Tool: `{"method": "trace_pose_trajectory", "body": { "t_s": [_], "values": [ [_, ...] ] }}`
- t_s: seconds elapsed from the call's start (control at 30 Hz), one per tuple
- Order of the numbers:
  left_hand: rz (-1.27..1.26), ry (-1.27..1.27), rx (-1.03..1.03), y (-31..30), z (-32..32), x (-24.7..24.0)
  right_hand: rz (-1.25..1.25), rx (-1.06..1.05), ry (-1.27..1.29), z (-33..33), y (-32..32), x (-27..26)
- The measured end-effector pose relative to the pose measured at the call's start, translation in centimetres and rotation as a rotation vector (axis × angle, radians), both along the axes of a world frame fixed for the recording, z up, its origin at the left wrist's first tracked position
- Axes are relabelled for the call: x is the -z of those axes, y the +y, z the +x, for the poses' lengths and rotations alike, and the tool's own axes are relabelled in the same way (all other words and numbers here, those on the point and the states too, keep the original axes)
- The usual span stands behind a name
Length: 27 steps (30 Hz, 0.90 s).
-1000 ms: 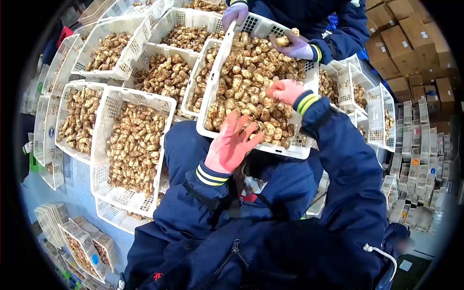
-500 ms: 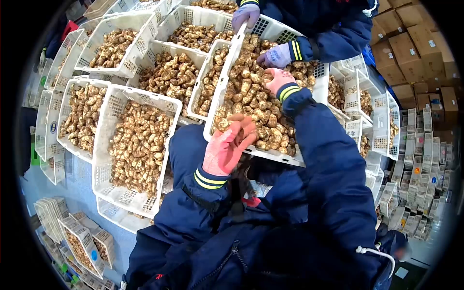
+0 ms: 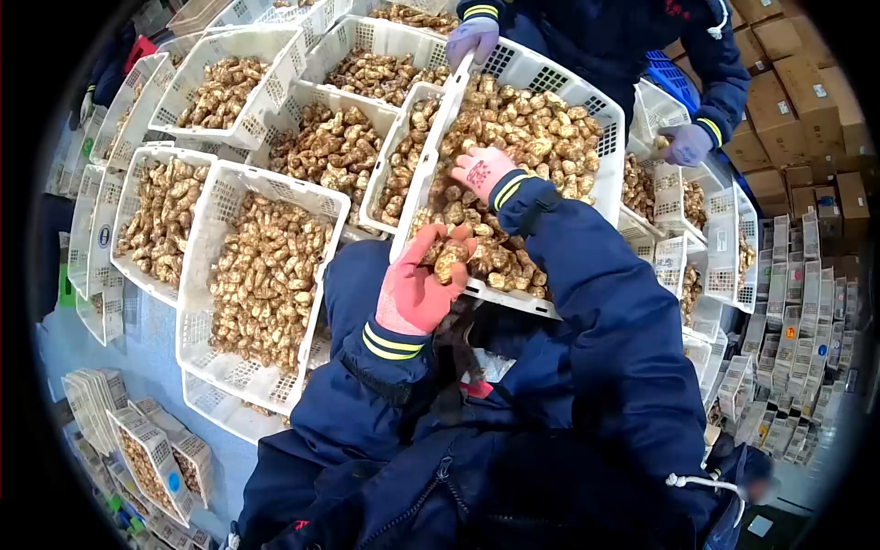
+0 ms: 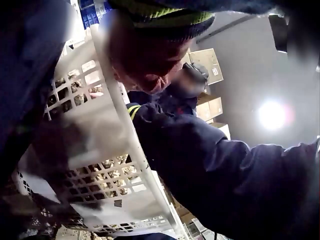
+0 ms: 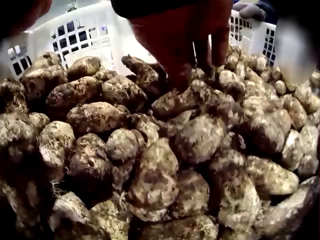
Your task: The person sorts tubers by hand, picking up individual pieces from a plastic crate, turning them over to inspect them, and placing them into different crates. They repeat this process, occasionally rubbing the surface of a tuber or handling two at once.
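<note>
A white plastic crate across the knees is heaped with small brown taro. My left hand, in a pink glove, holds a taro in curled fingers at the crate's near left edge. My right hand, also pink-gloved, reaches down to the heap, fingertips around a knobbly taro in the right wrist view. Its palm side is hidden from above. The left wrist view catches the crate's slotted outer wall, not the left hand.
Across from me, another person grips the crate's rim with one gloved hand; their other hand is over crates at right. Filled crates stand close on the left. Cardboard boxes and stacked crates stand further right.
My right hand has moved leftward over the heap. My left hand's fingers have curled around a taro. The other person's hand has left the heap and moved out to the right.
</note>
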<state>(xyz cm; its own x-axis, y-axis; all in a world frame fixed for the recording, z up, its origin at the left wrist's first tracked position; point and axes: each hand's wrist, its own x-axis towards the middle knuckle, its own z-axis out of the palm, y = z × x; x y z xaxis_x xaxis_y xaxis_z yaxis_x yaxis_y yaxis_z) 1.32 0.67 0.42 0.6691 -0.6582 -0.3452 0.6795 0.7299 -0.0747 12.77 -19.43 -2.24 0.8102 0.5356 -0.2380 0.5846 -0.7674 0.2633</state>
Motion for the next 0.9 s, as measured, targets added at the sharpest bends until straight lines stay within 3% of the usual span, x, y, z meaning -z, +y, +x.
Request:
{"method": "trace_pose_trajectory", "body": {
  "t_s": [0.1,0.17,0.27,0.3,0.37,0.43,0.47,0.57,0.63,0.67,0.7,0.8,0.83,0.87,0.9],
  "values": [
    [0.116,-0.108,-0.043,0.0,-0.2,-0.4,-0.165,0.044,0.013,0.1,-0.5,0.3],
    [0.099,-0.101,-0.036,-0.3,-0.3,-0.6,-0.039,0.224,0.064,0.1,-1.0,-1.6],
    [0.157,-0.096,-0.039,-0.4,-0.5,-0.6,0.86,0.611,0.315,-1.4,-3.7,-2.9],
    [0.153,-0.1,-0.038,-0.5,-0.6,-0.6,1.0,0.733,0.464,-2.5,-4.0,-4.4],
    [0.133,-0.062,-0.031,-1.0,-0.7,-0.5,1.433,0.789,0.783,-4.7,-4.3,-6.2],
    [0.066,-0.077,-0.022,-1.4,-1.1,0.0,1.848,0.674,0.933,-6.4,-4.3,-6.6],
    [0.056,-0.04,-0.026,-1.6,-1.3,-0.3,1.89,0.743,0.901,-7.4,-3.2,-8.0],
    [0.067,-0.002,0.001,-1.7,-1.6,-1.0,1.886,0.542,0.898,-8.9,-1.6,-9.2],
    [0.228,-0.165,-0.056,-2.0,-2.2,-0.7,1.845,0.528,0.845,-9.2,-1.0,-9.8],
    [0.406,-0.498,-0.066,-1.8,-2.6,-2.2,1.839,0.556,0.846,-9.1,-1.0,-10.2],
    [0.462,-0.621,-0.055,-1.7,-2.8,-2.3,1.834,0.587,0.848,-9.1,-1.1,-11.0],
    [0.502,-0.766,0.002,-1.7,-2.9,-2.7,1.765,0.614,0.752,-8.8,-2.1,-11.8],
    [0.501,-0.762,0.0,-1.9,-2.8,-2.5,1.744,0.654,0.723,-8.9,-2.3,-11.8],
    [0.395,-0.526,0.042,-2.1,-2.7,-2.3,1.767,0.591,0.712,-9.2,-2.2,-11.7],
    [0.288,-0.292,0.082,-2.2,-2.4,-2.0,1.627,0.618,0.612,-9.2,-2.2,-11.5]
  ]
}}
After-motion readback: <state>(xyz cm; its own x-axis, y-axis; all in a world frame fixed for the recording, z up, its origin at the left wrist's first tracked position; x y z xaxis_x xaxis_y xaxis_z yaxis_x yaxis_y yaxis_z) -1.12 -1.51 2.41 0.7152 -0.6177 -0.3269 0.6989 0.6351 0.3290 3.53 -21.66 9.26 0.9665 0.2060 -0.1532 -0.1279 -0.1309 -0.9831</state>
